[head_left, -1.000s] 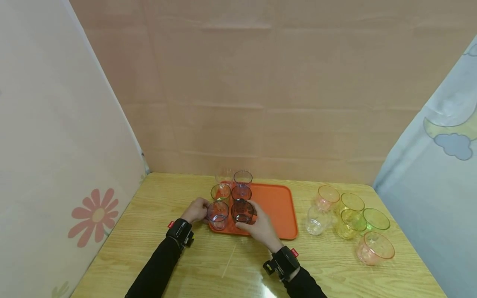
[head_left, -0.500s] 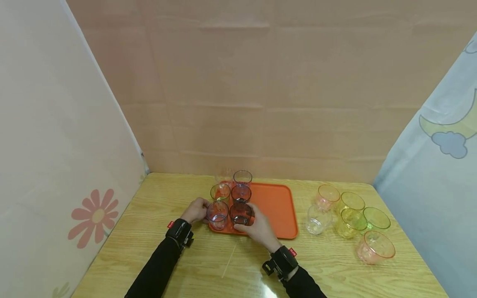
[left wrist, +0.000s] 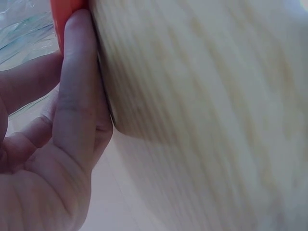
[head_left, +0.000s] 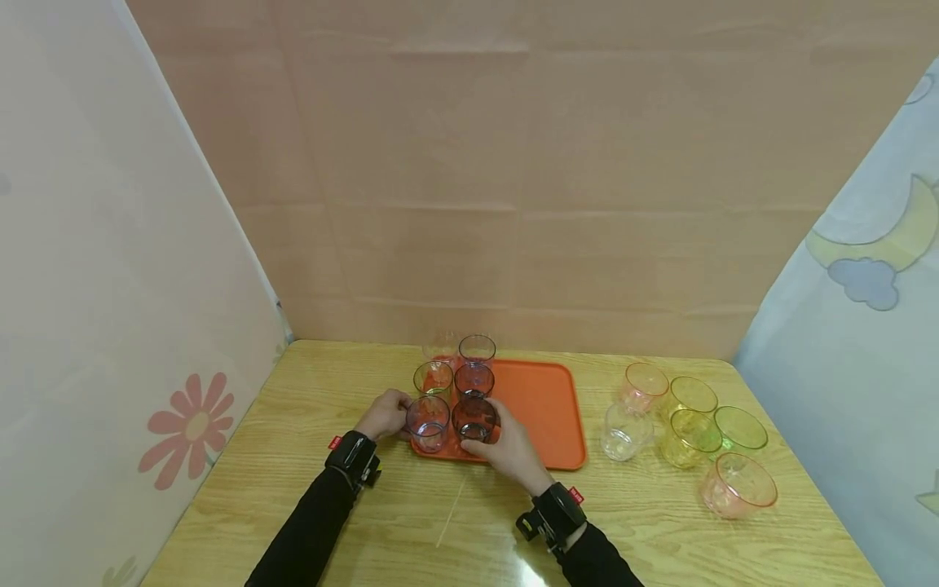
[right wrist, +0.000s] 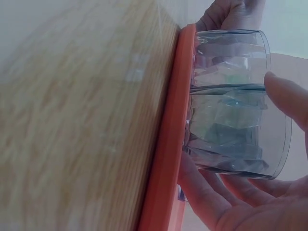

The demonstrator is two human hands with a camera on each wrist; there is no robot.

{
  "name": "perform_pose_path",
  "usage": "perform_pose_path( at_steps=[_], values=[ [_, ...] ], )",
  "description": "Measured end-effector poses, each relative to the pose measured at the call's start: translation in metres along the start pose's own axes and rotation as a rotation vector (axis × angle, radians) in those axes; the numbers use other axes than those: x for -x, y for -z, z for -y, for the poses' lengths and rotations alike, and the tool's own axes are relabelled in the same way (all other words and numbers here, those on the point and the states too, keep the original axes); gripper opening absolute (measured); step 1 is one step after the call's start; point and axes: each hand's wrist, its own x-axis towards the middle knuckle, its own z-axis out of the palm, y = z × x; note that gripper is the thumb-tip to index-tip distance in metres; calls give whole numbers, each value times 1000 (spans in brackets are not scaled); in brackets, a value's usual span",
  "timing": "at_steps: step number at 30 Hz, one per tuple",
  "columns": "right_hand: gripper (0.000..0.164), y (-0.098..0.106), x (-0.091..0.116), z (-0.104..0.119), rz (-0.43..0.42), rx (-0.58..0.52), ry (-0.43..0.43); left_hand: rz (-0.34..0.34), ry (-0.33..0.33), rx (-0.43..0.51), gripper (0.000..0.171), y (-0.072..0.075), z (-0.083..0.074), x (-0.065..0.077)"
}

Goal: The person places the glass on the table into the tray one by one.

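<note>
My right hand (head_left: 511, 448) grips a dark grey clear glass (right wrist: 231, 130), thumb on the near side and fingers curled round the other. The glass stands upright at the front of the orange tray (head_left: 543, 408), its base right at the tray's surface. Beside it on the left is a clear glass with a bluish rim (head_left: 429, 425). At the tray's left edge, my left hand (head_left: 385, 414) pinches the rim, the thumb low along the table in the left wrist view. Behind these stand a green-rimmed glass (head_left: 434, 379), a purple glass (head_left: 474, 381) and a blue-rimmed glass (head_left: 478, 349).
A faint clear glass (head_left: 440, 346) stands at the tray's back left corner. On the wooden table (head_left: 411, 530), right of the tray, several pink, clear, yellow and green glasses (head_left: 689, 436) cluster. Cloth sheets (head_left: 822, 342) border both sides, and a brown backing (head_left: 506, 204) rises behind.
The right hand and the dark grey glass have shifted slightly left, closer to the bluish-rimmed glass. The left hand has stayed at the tray's edge.
</note>
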Motion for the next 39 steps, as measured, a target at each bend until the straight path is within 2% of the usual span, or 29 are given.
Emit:
perform_pose_path(
  at_steps=[13, 28, 39],
  values=[
    [79, -3, -1, 0, -21, 11, 2, -13, 2, -2, 8, 0, 0, -2],
    [88, -1, 2, -1, -14, 40, -14, -4, 27, -9, 9, -1, 1, -2],
    [96, 11, 9, -3, -28, 35, -25, -8, 24, 5, 8, -2, 3, -4]
  ],
)
